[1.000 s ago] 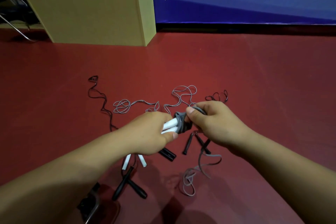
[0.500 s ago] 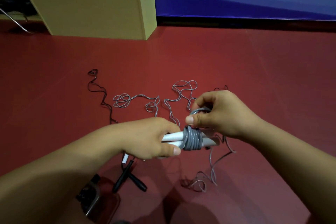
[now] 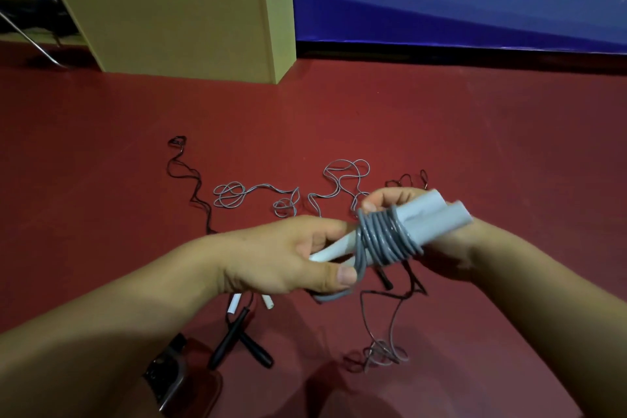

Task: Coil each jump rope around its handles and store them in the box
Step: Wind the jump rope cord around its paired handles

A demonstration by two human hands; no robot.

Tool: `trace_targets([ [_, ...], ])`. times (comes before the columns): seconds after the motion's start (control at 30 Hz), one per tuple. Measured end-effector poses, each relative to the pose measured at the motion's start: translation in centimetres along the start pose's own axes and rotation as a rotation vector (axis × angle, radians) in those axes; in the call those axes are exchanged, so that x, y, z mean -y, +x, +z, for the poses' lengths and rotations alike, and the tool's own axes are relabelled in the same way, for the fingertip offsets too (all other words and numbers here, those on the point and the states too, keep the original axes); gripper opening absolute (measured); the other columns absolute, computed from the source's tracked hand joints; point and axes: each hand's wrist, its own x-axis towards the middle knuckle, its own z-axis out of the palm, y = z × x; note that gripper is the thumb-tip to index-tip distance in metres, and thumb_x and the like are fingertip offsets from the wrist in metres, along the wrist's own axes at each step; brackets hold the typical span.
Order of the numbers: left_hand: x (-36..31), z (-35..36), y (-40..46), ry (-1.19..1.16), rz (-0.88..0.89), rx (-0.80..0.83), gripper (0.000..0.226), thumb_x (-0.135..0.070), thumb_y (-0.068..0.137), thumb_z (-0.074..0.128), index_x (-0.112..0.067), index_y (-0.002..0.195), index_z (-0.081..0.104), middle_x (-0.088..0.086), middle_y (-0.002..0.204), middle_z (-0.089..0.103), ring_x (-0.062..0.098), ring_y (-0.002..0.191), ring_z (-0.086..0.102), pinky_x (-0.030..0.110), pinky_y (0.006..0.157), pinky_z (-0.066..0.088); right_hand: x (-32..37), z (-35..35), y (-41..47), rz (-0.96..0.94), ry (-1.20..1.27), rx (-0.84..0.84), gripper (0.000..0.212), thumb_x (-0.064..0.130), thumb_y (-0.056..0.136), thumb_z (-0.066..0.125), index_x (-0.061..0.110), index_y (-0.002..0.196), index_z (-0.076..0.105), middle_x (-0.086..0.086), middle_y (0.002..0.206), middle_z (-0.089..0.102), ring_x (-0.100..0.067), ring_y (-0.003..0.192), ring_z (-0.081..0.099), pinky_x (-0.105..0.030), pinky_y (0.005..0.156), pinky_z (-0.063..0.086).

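A: What has changed since half a second back?

B: I see the box (image 3: 169, 7) sitting larger at 11 o'clock, so the view has closed in a little. The bundle has been lifted and swung: the white handles (image 3: 431, 220) used to lie nearly level, and now their free ends climb toward 2 o'clock. The grey coil (image 3: 385, 237) looks thicker, with more turns stacked side by side around both handles.

A: Which way does the bundle run?

B: Its long axis goes from about 8 o'clock, inside my left hand (image 3: 281, 258), up to 2 o'clock, where the two blunt ends stand clear of the right hand (image 3: 451, 248). It is held in the air at the centre of the view, above the red floor (image 3: 492, 132), well apart from the box.

A: And the hands?

B: The left hand is curled round the lower ends of the handles, thumb on the near side, pressing down on a loose loop of grey cord at 6 o'clock of the coil. The right hand sits behind and under the bundle, fingers wrapped round it, with fingertips (image 3: 371, 205) showing at the top of the coil.

A: Anything else?

B: Loose grey rope (image 3: 230, 195) and thin dark rope (image 3: 190, 176) lie on the floor at 10 o'clock; black handles (image 3: 237, 339) lie crossed at 7 o'clock.
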Motion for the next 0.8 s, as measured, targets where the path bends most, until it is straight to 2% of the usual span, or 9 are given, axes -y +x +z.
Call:
trace_targets([
  [0.03, 0.1, -0.1, 0.1, -0.01, 0.007, -0.023, 0.002, -0.015, 0.093, 0.057, -0.015, 0.094, 0.055, -0.002, 0.081, 0.058, 0.012, 0.068, 0.048, 0.024, 0.063, 0.04, 0.0, 0.4, 0.0, 0.002, -0.061, -0.006, 0.022, 0.02, 0.073, 0.07, 0.001, 0.085, 0.07, -0.015, 0.075, 0.065, -0.021, 0.065, 0.058, -0.028, 0.059, 0.044],
  [0.1, 0.4, -0.2, 0.2, -0.013, 0.015, -0.077, 0.003, -0.017, 0.095, 0.055, -0.015, 0.096, 0.055, 0.0, 0.085, 0.065, 0.009, 0.068, 0.054, 0.022, 0.065, 0.044, -0.1, 1.0, 0.2, 0.03, -0.175, -0.07, 0.024, 0.007, 0.087, 0.052, -0.012, 0.095, 0.064, -0.02, 0.072, 0.06, -0.022, 0.063, 0.05, -0.024, 0.054, 0.039],
  [0.2, 0.7, -0.2, 0.3, -0.039, 0.015, -0.166, 0.006, -0.02, 0.095, 0.054, -0.015, 0.098, 0.055, 0.004, 0.085, 0.065, 0.015, 0.068, 0.06, 0.025, 0.066, 0.049, -0.1, 1.6, 0.4, 0.102, -0.191, -0.184, 0.018, 0.002, 0.093, 0.05, -0.003, 0.087, 0.065, -0.017, 0.07, 0.06, -0.022, 0.058, 0.05, -0.023, 0.049, 0.041],
  [0.3, 1.0, -0.5, 0.5, 0.023, 0.008, -0.302, 0.012, -0.021, 0.097, 0.053, -0.01, 0.099, 0.052, 0.002, 0.08, 0.063, 0.018, 0.063, 0.062, 0.028, 0.065, 0.048, -0.1, 2.1, 0.3, 0.193, -0.163, -0.25, 0.027, 0.012, 0.1, 0.049, 0.01, 0.076, 0.062, -0.008, 0.063, 0.058, -0.016, 0.049, 0.052, -0.023, 0.046, 0.044],
  [0.43, 1.5, -1.1, 0.8, 0.119, -0.058, -0.537, 0.011, -0.023, 0.1, 0.053, -0.015, 0.093, 0.053, -0.001, 0.067, 0.057, 0.016, 0.053, 0.055, 0.028, 0.057, 0.042, -0.2, 2.6, 0.3, 0.224, -0.263, -0.221, 0.026, 0.025, 0.1, 0.051, 0.01, 0.083, 0.064, 0.0, 0.056, 0.052, -0.01, 0.044, 0.045, -0.018, 0.041, 0.037],
  [0.57, 2.2, -1.6, 1.0, 0.205, -0.136, -0.666, 0.007, -0.025, 0.099, 0.054, -0.021, 0.093, 0.056, -0.009, 0.063, 0.052, 0.013, 0.051, 0.053, 0.033, 0.055, 0.044, -0.5, 2.8, 0.3, 0.226, -0.46, -0.227, 0.031, 0.033, 0.097, 0.057, 0.008, 0.08, 0.064, 0.01, 0.051, 0.051, -0.011, 0.048, 0.042, -0.024, 0.049, 0.036],
  [0.7, 3.3, -2.2, 1.3, 0.411, -0.197, -0.738, 0.005, -0.028, 0.096, 0.057, -0.023, 0.094, 0.058, -0.006, 0.072, 0.056, 0.015, 0.061, 0.052, 0.045, 0.065, 0.051, -0.4, 3.6, 0.2, 0.18, -0.704, -0.205, 0.027, 0.035, 0.096, 0.056, 0.011, 0.085, 0.064, 0.001, 0.062, 0.061, -0.01, 0.05, 0.048, -0.024, 0.051, 0.041],
  [0.8, 3.9, -2.7, 1.3, 0.55, -0.255, -0.76, 0.012, -0.036, 0.091, 0.056, -0.026, 0.096, 0.056, -0.005, 0.08, 0.062, 0.02, 0.073, 0.059, 0.047, 0.074, 0.052, 0.1, 4.4, 0.1, 0.088, -0.893, -0.192, 0.031, 0.036, 0.096, 0.054, 0.013, 0.077, 0.058, -0.007, 0.07, 0.063, -0.015, 0.056, 0.049, -0.029, 0.056, 0.039],
])
